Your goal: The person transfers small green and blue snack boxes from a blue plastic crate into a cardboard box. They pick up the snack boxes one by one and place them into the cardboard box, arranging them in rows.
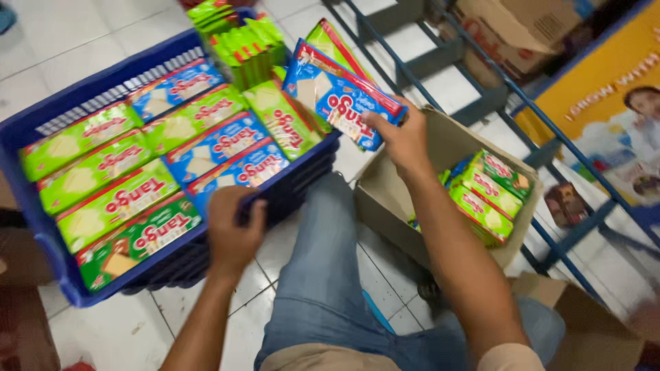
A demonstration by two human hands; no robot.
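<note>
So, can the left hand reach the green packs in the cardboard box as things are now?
Probably not easily. The left hand grips the rim of the blue crate, and the person's leg and right arm lie between it and the green packs in the cardboard box.

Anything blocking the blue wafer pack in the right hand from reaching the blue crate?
Nothing visible does. The right hand holds the blue wafer pack right above the blue crate corner; only packs already stacked inside lie beneath.
</note>
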